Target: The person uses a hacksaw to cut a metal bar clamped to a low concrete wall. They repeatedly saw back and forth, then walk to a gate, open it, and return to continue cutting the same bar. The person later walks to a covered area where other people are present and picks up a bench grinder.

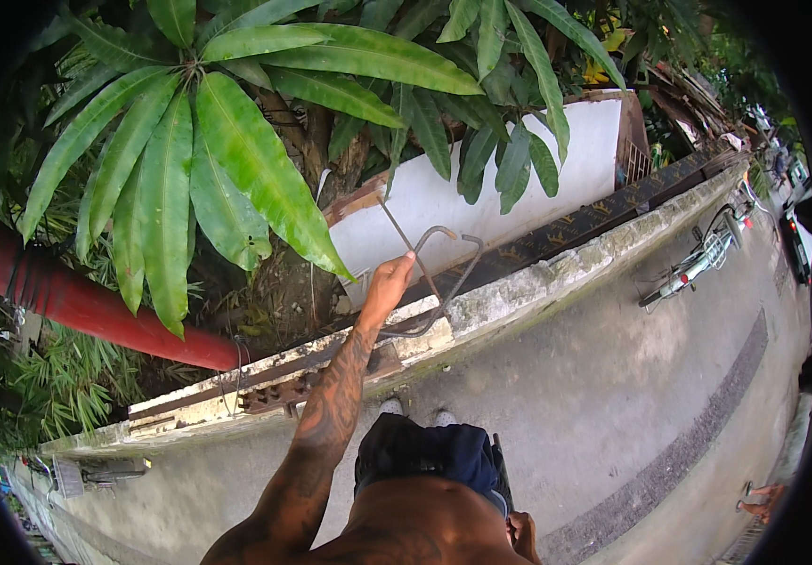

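Note:
My left arm (pixel 321 414) reaches forward over a low wall. At its end my left hand (pixel 389 285) is closed around a thin, rusty bent metal rod (pixel 465 268), whose hooked and looped parts stand out to the right above the wall's top. My right hand (pixel 522 535) is low by my right hip, only partly in view, with its fingers curled. Close by it, a narrow dark bar (pixel 497 454) shows beside my dark shorts (pixel 425 452); whether the hand grips it is hidden.
The weathered concrete wall (pixel 519 292) crosses in front of me. Beyond it are broad green leaves (pixel 246 160), a white panel (pixel 510 179) and a thick red pipe (pixel 95 297). A bicycle (pixel 707 250) is at the right on the concrete pavement (pixel 594 395).

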The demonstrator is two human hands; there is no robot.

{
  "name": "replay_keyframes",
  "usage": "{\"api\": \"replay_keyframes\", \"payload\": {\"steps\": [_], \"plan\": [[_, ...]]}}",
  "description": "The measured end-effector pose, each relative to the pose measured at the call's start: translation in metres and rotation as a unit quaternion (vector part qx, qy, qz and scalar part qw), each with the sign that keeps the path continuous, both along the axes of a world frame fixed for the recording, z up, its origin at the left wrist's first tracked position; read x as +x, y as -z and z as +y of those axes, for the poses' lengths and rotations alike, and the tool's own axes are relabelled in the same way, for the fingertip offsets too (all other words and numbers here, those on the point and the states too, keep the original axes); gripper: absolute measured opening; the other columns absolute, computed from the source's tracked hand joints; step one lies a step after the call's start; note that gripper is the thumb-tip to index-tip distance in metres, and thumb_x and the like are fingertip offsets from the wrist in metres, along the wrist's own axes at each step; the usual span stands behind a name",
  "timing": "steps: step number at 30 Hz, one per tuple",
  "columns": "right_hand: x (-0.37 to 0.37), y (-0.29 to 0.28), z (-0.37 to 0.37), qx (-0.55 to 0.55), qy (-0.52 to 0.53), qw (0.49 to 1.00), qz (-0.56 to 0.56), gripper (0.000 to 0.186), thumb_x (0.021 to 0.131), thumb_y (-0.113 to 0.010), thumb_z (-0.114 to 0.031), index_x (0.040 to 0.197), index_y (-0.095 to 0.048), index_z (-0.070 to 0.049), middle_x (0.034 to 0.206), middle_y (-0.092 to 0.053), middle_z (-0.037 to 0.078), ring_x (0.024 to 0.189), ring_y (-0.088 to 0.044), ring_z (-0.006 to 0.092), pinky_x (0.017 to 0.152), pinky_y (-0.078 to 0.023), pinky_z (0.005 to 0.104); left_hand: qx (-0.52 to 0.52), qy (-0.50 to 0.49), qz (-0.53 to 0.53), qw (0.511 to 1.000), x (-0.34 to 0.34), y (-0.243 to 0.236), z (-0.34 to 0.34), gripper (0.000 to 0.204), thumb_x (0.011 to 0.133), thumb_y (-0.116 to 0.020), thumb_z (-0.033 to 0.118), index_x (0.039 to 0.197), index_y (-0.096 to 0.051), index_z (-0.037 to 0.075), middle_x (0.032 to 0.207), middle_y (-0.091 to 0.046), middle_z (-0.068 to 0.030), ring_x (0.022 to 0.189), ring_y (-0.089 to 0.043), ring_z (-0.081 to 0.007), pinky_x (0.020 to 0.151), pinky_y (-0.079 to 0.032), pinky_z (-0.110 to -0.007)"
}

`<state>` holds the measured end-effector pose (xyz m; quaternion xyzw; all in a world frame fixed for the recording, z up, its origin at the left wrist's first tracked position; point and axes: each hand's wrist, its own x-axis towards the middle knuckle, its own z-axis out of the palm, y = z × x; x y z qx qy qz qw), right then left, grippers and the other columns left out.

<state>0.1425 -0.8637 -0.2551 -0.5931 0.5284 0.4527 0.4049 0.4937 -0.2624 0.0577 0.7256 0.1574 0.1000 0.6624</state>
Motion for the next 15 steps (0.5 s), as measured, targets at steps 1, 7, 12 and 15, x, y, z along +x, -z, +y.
{"api": "replay_keyframes", "payload": {"steps": [1,7,12,15], "plan": [[0.008,-0.014,0.009,-0.004,-0.018,1.0,0.0,0.035,0.092,-0.071,-0.027,0.068,-0.05,-0.012,0.056,-0.045,0.0,0.042,-0.043,0.013,0.04,-0.035,0.031,0.009,-0.003,0.0,1.0,-0.006,-0.001,0.004,0.056,0.105,-0.05,0.043,0.063,-0.047,0.007,0.055,-0.036,0.0044,0.053,-0.034,-0.01,0.052,-0.029,-0.031],[0.006,-0.014,-0.004,0.033,-0.019,0.999,0.004,0.035,0.091,-0.071,-0.03,0.069,-0.049,-0.012,0.056,-0.045,0.0,0.042,-0.044,0.0137,0.04,-0.036,0.0315,-0.003,0.004,-0.011,1.0,-0.003,0.001,0.0,0.056,0.105,-0.05,0.043,0.063,-0.047,0.007,0.054,-0.036,0.0045,0.052,-0.034,-0.0099,0.051,-0.029,-0.03],[0.023,-0.065,0.026,-0.003,-0.078,0.997,0.016,0.037,0.089,-0.073,-0.033,0.07,-0.049,-0.012,0.055,-0.046,0.001,0.042,-0.045,0.0144,0.04,-0.036,0.033,-0.029,-0.009,-0.01,0.999,-0.015,0.009,0.013,0.051,0.105,-0.049,0.047,0.067,-0.045,0.013,0.055,-0.028,0.0076,0.045,-0.023,-0.0062,0.042,-0.019,-0.028],[0.0,-0.028,0.005,0.01,-0.039,0.999,0.036,0.037,0.088,-0.073,-0.034,0.071,-0.049,-0.012,0.055,-0.045,0.001,0.042,-0.045,0.0146,0.04,-0.037,0.0333,-0.052,0.018,-0.026,0.998,-0.006,0.003,0.005,0.05,0.104,-0.049,0.048,0.069,-0.045,0.013,0.055,-0.028,0.0082,0.045,-0.022,-0.0059,0.042,-0.018,-0.028]]}}
